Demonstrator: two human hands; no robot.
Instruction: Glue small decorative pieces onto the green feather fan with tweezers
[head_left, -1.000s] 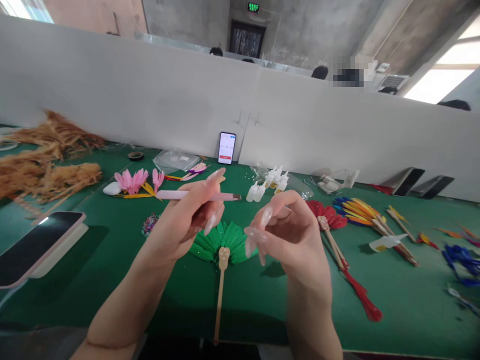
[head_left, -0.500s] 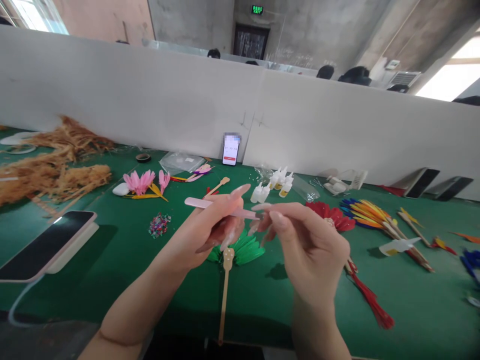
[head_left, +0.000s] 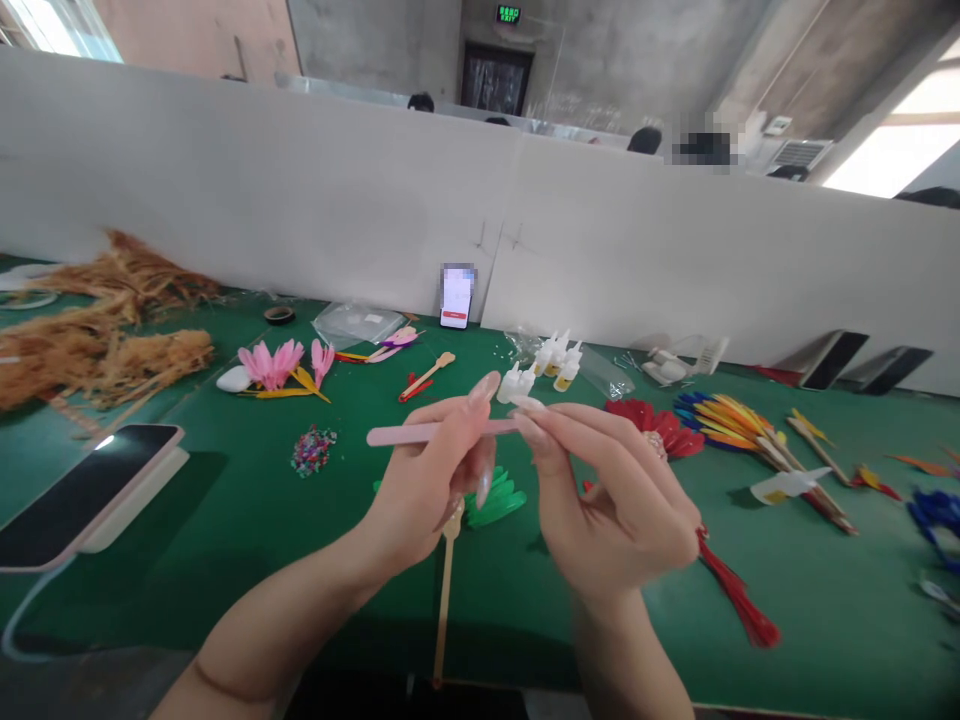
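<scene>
The slim pink plastic stick was held level just above the green feather fan on a wooden handle, with the left hand in a clenched grip round its middle and the right hand pinching its tip. Judged best: left grip steady, right pinch light and only at the tip, stick clear of the green counter.

Stick above fan; phone far left; bottles behind; fan pile right.
</scene>
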